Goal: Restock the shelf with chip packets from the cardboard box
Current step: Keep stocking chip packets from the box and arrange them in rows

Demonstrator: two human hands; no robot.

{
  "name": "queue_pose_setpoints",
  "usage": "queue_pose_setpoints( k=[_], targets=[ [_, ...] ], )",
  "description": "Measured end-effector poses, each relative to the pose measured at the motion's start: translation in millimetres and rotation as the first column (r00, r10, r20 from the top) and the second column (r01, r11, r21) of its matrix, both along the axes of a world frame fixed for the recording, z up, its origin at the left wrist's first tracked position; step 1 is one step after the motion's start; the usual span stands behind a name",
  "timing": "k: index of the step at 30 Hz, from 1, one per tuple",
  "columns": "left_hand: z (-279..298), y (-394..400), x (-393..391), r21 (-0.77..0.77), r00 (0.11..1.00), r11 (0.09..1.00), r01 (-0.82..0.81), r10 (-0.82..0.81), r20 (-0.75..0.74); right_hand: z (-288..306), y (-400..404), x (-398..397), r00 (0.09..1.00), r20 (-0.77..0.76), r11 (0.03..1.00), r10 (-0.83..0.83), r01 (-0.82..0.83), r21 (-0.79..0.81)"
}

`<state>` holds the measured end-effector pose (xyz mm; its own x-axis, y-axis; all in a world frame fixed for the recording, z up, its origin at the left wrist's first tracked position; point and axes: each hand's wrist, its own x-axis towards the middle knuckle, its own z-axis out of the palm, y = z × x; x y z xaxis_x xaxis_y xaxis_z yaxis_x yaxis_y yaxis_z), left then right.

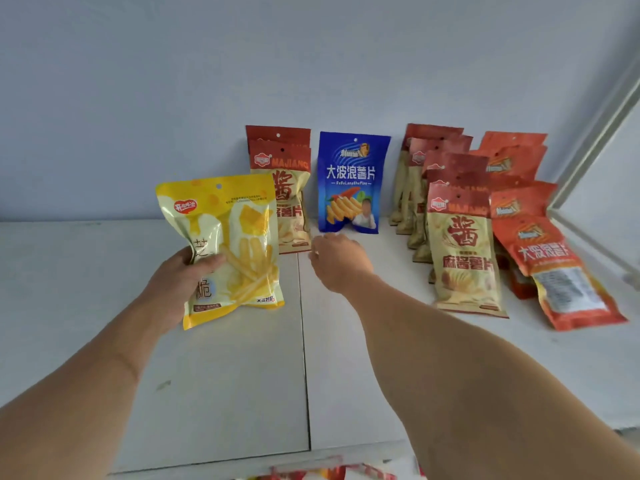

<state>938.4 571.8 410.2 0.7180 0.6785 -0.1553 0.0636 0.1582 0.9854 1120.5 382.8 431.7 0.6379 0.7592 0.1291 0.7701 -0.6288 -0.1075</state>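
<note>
White shelf [225, 375]; right hand's [337, 261] fingers hidden.

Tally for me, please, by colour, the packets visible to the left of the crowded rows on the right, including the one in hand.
Yellow packet: 1, held in the left hand
Blue packet: 1, standing against the wall
Red-and-beige packets: 2 visible, one behind the other
Total: 4

Red-tan packet [281, 188]: "MAJIANG". Blue packet [351, 183]: "大波浪薯片", "DaBoLangShuPian".
</note>
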Motion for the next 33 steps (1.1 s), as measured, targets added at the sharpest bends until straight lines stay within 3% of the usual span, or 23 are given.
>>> queue_pose_setpoints(
  k=[9, 17, 33],
  targets=[
    [17.0, -13.7, -35.6, 0.08, 0.993, 0.99, -0.117, 0.118, -0.013, 4.9, -19.7, -64.0, 0.989, 0.034, 0.988, 0.145, -0.143, -0.056],
    [23.9, 39.4, -49.8, 0.135, 0.99, 0.981, -0.137, 0.138, 0.007, 11.9, 32.0, -86.9, 0.983, 0.033, 0.983, 0.181, -0.18, -0.026],
    [8.8, 200.9, 66.6, 0.08, 0.997, 0.994, 0.073, -0.073, 0.006, -3.1, 187.4, -53.3, 0.998, -0.032, 0.998, 0.056, -0.055, 0.002]
  ],
)
